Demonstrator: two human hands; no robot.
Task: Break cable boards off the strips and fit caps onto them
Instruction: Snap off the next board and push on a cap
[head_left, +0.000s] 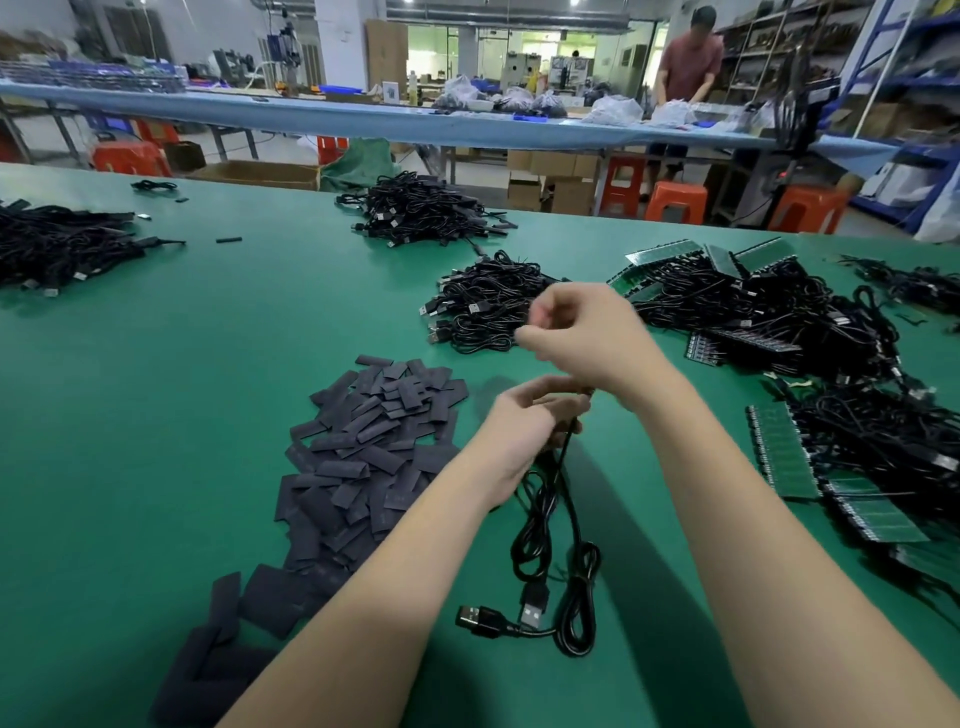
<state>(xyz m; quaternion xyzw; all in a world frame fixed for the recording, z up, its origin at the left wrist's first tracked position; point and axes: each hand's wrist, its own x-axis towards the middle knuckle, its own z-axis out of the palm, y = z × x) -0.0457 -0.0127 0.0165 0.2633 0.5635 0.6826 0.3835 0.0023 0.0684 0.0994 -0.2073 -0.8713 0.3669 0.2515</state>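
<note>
Centrally, the left hand (524, 436) grips black cables (561, 551) that hang toward the near edge, USB plugs (498, 616) lying on the green table (208, 338). Above it the right hand (587, 332) is curled and motion-blurred; whether it holds anything cannot be told. Black caps (374, 457) are heaped left; board strips (784, 452) lie right, half under wires.

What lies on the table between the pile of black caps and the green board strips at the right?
In the head view, the left hand gripping black cables that trail onto the mat, between the caps and strips.
</note>
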